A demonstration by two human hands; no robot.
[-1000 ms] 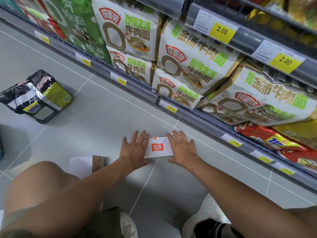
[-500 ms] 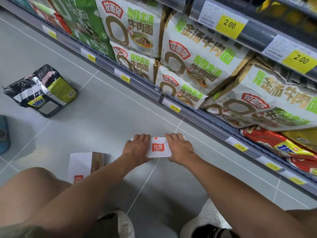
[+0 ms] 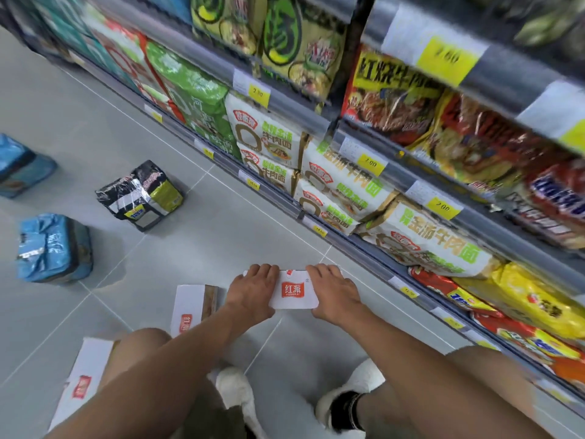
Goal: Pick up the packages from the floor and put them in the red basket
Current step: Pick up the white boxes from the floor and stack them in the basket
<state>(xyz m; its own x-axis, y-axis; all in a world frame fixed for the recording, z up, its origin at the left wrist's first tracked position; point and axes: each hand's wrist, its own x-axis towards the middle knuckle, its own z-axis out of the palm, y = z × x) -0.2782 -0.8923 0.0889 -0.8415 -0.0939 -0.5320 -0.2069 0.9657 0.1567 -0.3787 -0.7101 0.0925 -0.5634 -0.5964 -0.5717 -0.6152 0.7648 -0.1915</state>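
Both hands were down low over the grey tiled floor (image 3: 237,236)! The left hand (image 3: 253,291) took the left end of a white flat cardboard carton with a red square logo (image 3: 292,291) and the right hand (image 3: 335,296) took the right end. Each grip was curled, with the fingers hooked over the carton's far edge. The carton sat across a tile seam, just in front of the bottom shelf's grey metal rail (image 3: 364,259) (whether it had cleared the floor, I could not tell).

Just beside the left forearm, a second white carton with a brown side (image 3: 190,307) lay flat. A third white carton (image 3: 85,381) lay at the lower left, partly hidden behind the left leg.

Farther out, a black-and-silver foil bag with a green panel (image 3: 139,194) stood well apart from the hands. A crumpled blue plastic pack (image 3: 53,248) stood near the left edge of the view. Beyond it, a second blue pack (image 3: 19,166) was cut off by that edge.

There were open tiles between the foil bag and the hands. The right side was tight, though: the rail ran close by, and cream-and-green noodle bags (image 3: 342,185) bulged out over it. Nearest the camera, a white left shoe (image 3: 235,388) and a white right shoe (image 3: 357,384) stood on the floor below the carton.
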